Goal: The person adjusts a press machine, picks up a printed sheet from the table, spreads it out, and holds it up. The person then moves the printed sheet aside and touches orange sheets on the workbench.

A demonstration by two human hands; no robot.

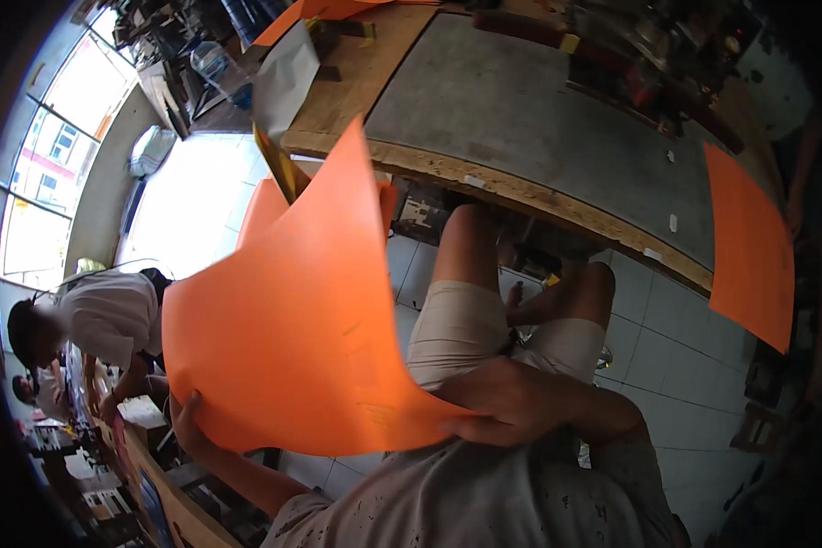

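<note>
A large, flexible orange sheet (283, 320) is held up in front of my body, curved, with one corner rising toward the table. Some faint marks show on its lower right part. My left hand (188, 425) grips its lower left edge, the thumb on the face I see and the other fingers hidden behind. At the opposite side, my right hand (502, 402) pinches the lower right corner between thumb and fingers. Behind the raised sheet, more orange material (258, 212) is partly visible.
A workbench with a grey top (521, 100) and worn wooden edge (557, 196) stands before my knees. Another orange sheet (749, 251) overhangs its right end. Machinery (658, 64) sits at the far side. To the left, a person in a white shirt (110, 315) bends over another table.
</note>
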